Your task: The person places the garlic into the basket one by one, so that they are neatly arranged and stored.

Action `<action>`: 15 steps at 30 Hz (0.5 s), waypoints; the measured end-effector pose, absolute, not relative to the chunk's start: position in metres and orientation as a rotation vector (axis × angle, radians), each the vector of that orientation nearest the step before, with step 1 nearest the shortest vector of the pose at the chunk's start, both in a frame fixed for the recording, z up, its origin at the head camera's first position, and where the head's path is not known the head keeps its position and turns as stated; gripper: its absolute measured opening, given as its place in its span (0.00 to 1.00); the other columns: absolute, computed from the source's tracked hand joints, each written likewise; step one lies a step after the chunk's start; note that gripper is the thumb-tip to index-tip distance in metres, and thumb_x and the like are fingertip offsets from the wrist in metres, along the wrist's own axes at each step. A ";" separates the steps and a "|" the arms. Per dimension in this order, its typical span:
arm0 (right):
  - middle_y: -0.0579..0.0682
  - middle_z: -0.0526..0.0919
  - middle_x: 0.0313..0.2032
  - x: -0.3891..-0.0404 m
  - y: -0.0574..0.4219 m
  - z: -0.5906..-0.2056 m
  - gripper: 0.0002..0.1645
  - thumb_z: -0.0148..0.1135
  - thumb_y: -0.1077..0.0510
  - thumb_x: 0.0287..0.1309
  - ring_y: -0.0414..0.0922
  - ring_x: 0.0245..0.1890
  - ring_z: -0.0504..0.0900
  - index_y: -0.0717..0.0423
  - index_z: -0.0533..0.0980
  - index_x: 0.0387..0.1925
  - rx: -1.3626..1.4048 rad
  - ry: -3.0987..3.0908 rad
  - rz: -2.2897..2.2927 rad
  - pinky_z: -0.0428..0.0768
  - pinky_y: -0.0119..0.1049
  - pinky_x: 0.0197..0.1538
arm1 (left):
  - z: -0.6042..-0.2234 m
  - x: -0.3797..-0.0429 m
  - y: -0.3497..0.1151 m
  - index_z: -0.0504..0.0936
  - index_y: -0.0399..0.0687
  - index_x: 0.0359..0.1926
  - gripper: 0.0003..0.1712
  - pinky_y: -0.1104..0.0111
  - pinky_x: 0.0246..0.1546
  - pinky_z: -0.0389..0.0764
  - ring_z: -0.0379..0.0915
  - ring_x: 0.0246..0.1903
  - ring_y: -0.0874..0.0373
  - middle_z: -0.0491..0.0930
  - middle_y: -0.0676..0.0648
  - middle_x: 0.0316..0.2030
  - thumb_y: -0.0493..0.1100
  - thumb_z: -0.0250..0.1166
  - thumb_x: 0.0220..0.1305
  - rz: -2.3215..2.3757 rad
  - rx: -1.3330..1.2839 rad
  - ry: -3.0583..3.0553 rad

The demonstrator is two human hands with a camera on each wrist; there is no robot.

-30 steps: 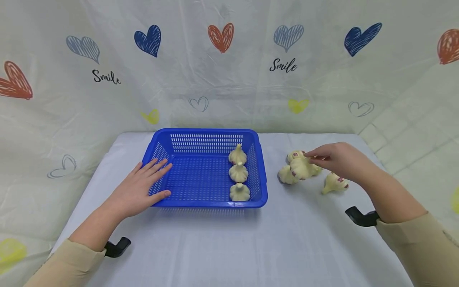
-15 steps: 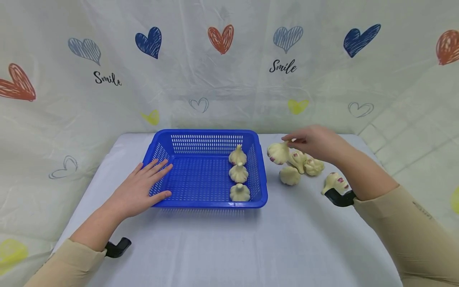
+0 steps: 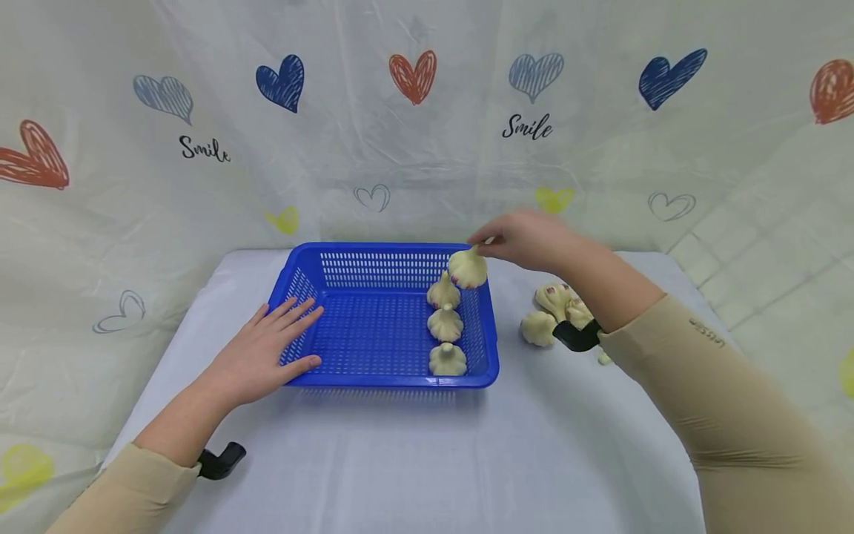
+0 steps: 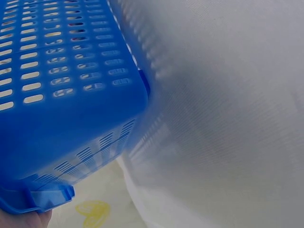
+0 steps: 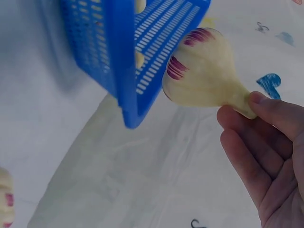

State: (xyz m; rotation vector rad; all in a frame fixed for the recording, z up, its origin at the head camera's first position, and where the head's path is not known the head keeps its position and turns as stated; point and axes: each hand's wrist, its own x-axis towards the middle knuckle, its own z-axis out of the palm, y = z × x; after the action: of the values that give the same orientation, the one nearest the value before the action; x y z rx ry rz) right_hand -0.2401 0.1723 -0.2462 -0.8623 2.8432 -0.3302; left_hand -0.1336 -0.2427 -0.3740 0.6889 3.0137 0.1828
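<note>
Backdrop: white sheeting (image 3: 320, 170) printed with hearts and "Smile" is hung behind a white-covered bench (image 3: 373, 460).
Left hand (image 3: 256, 356): spread across the left rim of the blue basket (image 3: 373, 380); in the left wrist view it is mostly cut off, with only a small part shown at the lower corner.
Basket build: thin slotted plastic is suggested, probably light and slightly springy, so best steadied by its rim.
Bulbs in basket: three garlic bulbs (image 3: 445, 325) are lined up stem-up along the right wall; the farthest is slightly overlapped by the raised one.
Held bulb (image 3: 468, 268): suspended by its stem at the basket's far right corner; whether the rim is touched cannot be told.
Handling: the held bulb is judged light, firm and smooth, a little slippery on its round body; it is best taken by the narrow stem, though some swing may be expected. Whether it is real or moulded cannot be made out.
Right hand (image 3: 534, 239): the stem is pinched between thumb and fingertips.
Loose bulbs (image 3: 538, 328): clustered on the bench at right, partly covered by the black wrist mount (image 3: 575, 336) and sleeve (image 3: 694, 386); their number cannot be confirmed.
</note>
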 end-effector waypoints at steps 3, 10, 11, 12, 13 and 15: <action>0.46 0.86 0.48 -0.247 0.156 -0.246 0.16 0.62 0.54 0.68 0.45 0.47 0.83 0.47 0.83 0.54 -0.885 2.835 -0.305 0.82 0.44 0.50 | -0.374 -0.133 -0.242 0.53 0.56 0.78 0.46 0.44 0.74 0.38 0.38 0.76 0.42 0.50 0.46 0.77 0.69 0.55 0.68 0.188 0.683 3.010; 0.44 0.87 0.47 -0.259 0.121 -0.257 0.14 0.62 0.51 0.68 0.44 0.47 0.84 0.44 0.84 0.52 -0.986 2.805 -0.276 0.81 0.42 0.52 | -0.373 -0.133 -0.242 0.53 0.57 0.78 0.46 0.43 0.74 0.39 0.39 0.76 0.42 0.50 0.46 0.77 0.68 0.55 0.67 0.179 0.684 3.011; 0.44 0.87 0.47 -0.261 0.117 -0.260 0.14 0.62 0.52 0.68 0.44 0.48 0.84 0.45 0.85 0.51 -1.012 2.801 -0.269 0.81 0.42 0.52 | -0.373 -0.132 -0.242 0.53 0.57 0.78 0.46 0.43 0.73 0.40 0.40 0.76 0.42 0.50 0.46 0.77 0.68 0.56 0.67 0.176 0.685 3.013; 0.44 0.87 0.47 -0.263 0.113 -0.263 0.14 0.62 0.52 0.68 0.44 0.48 0.84 0.45 0.85 0.51 -1.033 2.797 -0.255 0.80 0.42 0.52 | -0.373 -0.132 -0.242 0.53 0.57 0.78 0.46 0.43 0.73 0.40 0.40 0.76 0.41 0.50 0.46 0.77 0.68 0.56 0.67 0.174 0.688 3.016; 0.44 0.86 0.47 -0.265 0.109 -0.267 0.13 0.62 0.52 0.68 0.44 0.48 0.83 0.45 0.85 0.51 -1.056 2.791 -0.242 0.80 0.41 0.53 | -0.373 -0.132 -0.241 0.53 0.57 0.78 0.46 0.42 0.73 0.40 0.40 0.76 0.41 0.50 0.46 0.77 0.68 0.56 0.67 0.170 0.691 3.018; 0.44 0.86 0.48 -0.269 0.101 -0.273 0.13 0.62 0.53 0.68 0.44 0.49 0.83 0.46 0.85 0.50 -1.097 2.776 -0.209 0.80 0.41 0.53 | -0.374 -0.132 -0.242 0.53 0.57 0.78 0.46 0.42 0.73 0.41 0.41 0.76 0.41 0.50 0.47 0.77 0.68 0.56 0.67 0.167 0.696 3.022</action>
State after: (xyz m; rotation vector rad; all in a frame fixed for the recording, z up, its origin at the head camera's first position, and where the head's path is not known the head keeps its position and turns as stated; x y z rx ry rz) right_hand -0.2690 0.1013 -0.2731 -1.0972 2.7756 -0.2086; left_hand -0.1322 -0.2416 -0.3735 0.6955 3.0220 0.1667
